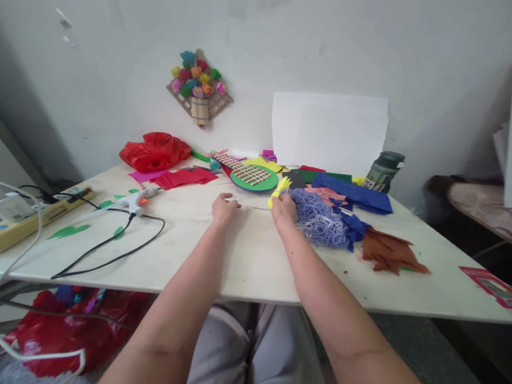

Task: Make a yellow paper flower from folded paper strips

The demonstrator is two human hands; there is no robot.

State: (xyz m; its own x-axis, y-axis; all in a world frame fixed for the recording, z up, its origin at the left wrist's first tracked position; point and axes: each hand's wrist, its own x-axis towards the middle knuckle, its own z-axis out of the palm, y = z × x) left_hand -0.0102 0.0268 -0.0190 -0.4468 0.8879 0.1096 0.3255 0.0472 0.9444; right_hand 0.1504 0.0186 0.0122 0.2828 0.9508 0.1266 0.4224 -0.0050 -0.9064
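My right hand (284,210) is closed around a small yellow fringed paper piece (280,188), held just above the white table (248,259). My left hand (224,208) rests on the table to its left, fingers curled in a pinch; a thin stick seems to run from it toward the right hand. Just beyond the hands lies a green paper disc with woven strips (254,177). A heap of purple rubber bands (319,219) sits right beside my right hand.
A glue gun (137,199) with a black cord and a yellow power strip (26,221) lie at the left. Red paper pieces (183,177), a red plastic bag (154,151), blue paper (352,194), brown paper (390,252) and a dark jar (384,169) crowd the far side.
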